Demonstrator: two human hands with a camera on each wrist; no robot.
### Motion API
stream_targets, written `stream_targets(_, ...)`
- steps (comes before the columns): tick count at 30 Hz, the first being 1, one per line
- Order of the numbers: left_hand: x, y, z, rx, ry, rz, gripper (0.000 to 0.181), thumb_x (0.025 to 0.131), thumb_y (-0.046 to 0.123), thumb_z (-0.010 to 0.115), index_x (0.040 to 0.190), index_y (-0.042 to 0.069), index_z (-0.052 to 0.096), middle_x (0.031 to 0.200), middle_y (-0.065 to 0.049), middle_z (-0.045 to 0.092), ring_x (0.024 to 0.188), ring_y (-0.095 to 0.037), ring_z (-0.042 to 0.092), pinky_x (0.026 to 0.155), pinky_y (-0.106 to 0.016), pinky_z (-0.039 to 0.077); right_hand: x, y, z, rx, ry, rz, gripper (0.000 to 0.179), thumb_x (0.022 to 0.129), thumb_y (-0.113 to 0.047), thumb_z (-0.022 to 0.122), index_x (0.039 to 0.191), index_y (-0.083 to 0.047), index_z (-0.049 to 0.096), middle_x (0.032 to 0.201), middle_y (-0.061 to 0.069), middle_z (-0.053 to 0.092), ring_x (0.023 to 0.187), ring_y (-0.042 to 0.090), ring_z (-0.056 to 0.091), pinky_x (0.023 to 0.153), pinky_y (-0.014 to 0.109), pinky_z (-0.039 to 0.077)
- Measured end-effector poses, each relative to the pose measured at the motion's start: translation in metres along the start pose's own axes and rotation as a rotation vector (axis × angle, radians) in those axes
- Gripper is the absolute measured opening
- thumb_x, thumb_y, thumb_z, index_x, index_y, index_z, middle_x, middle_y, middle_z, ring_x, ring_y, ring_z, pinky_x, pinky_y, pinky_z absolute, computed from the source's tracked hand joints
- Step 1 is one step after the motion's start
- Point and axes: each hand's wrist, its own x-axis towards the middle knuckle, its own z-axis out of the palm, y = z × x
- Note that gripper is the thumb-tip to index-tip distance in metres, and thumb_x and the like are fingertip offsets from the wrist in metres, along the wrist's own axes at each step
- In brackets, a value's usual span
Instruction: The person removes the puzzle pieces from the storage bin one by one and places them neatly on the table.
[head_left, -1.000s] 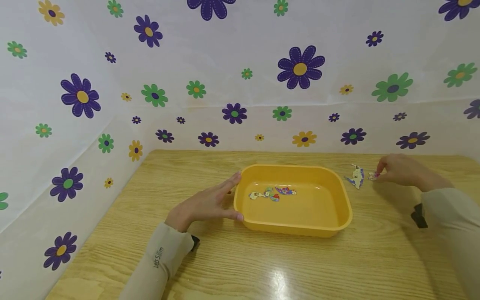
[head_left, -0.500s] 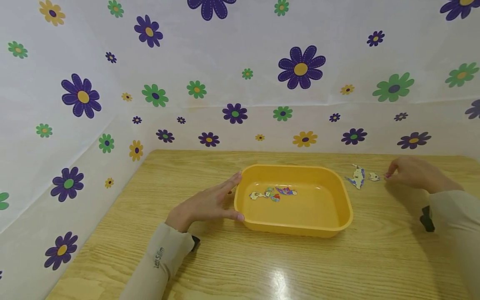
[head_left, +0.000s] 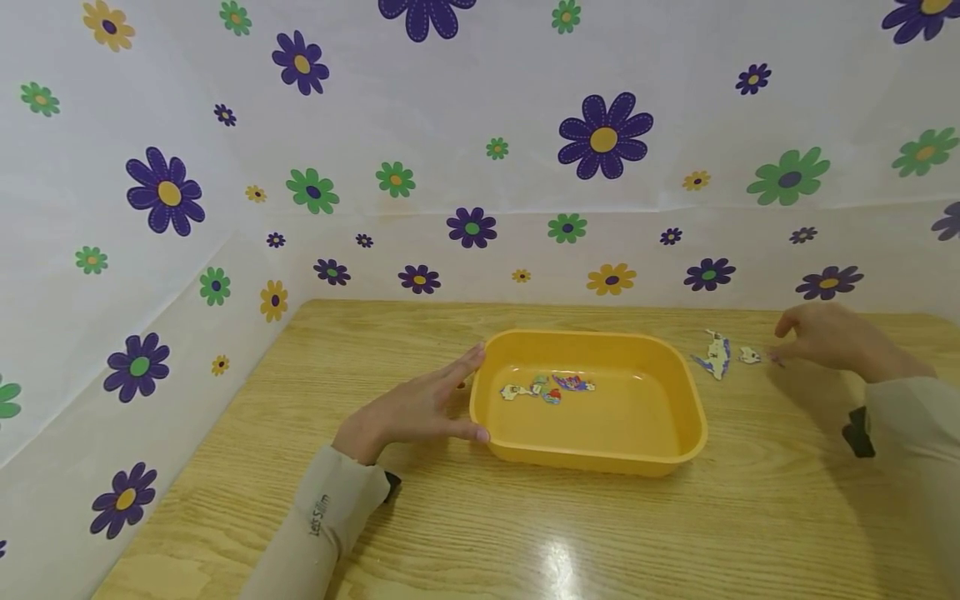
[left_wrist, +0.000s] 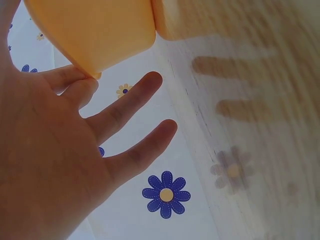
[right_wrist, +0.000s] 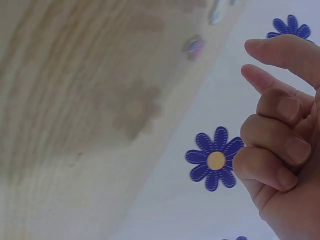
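A yellow plastic tray (head_left: 622,421) stands mid-table. My left hand (head_left: 416,414) holds its left end, thumb at the front corner and fingertips at the back one; in the left wrist view two fingers stick out straight, off the tray wall (left_wrist: 107,35). Flat, irregular printed cutout pieces (head_left: 574,382) lie inside it. Right of the tray are a larger cream-and-blue cutout (head_left: 717,357), a small whitish one (head_left: 749,355) and a tiny pinkish-purple one (head_left: 776,359). Just above this last piece is my right hand (head_left: 828,337), thumb and index finger apart, other fingers curled, holding nothing.
The pale wooden table (head_left: 420,533) meets a flower-printed white sheet (head_left: 517,183) at the back and left. Black straps (head_left: 858,433) show beneath both sleeves.
My right hand moved right, off the small whitish piece, and drew the pinkish one to that piece's right. Its thumb and index finger have since parted, leaving the piece on the table.
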Motion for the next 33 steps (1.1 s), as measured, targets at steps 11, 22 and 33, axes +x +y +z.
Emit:
stream_targets(11, -0.001, 0.001, 0.001, -0.003, 0.002, 0.026, 0.115, 0.083, 0.065, 0.073, 0.165, 0.016, 0.008, 0.170, 0.002, 0.002, 0.153, -0.026, 0.017, 0.119, -0.053, 0.025, 0.007, -0.031, -0.013, 0.023, 0.063, -0.035, 0.031, 0.086, -0.009, 0.073, 0.104, 0.014, 0.065, 0.084, 0.013, 0.065, 0.076, 0.029, 0.057, 0.070, 0.051, 0.054)
stream_targets(22, -0.002, 0.003, 0.000, 0.001, 0.002, 0.027, 0.115, 0.083, 0.066, 0.072, 0.165, 0.018, 0.007, 0.170, 0.000, 0.002, 0.153, -0.027, 0.017, 0.119, -0.054, 0.025, 0.012, -0.063, -0.021, 0.145, 0.110, -0.098, 0.031, 0.089, -0.010, 0.074, 0.112, 0.009, 0.066, 0.067, 0.000, 0.045, 0.059, 0.015, 0.039, 0.054, 0.027, 0.034)
stream_targets(33, -0.001, 0.002, 0.000, 0.004, 0.003, 0.019, 0.114, 0.084, 0.064, 0.074, 0.165, 0.019, 0.007, 0.170, 0.001, 0.002, 0.153, -0.025, 0.017, 0.120, -0.051, 0.024, 0.016, -0.093, -0.028, 0.262, 0.130, -0.182, 0.029, 0.089, -0.007, 0.076, 0.114, 0.006, 0.067, 0.061, -0.001, 0.040, 0.052, 0.011, 0.034, 0.052, 0.026, 0.033)
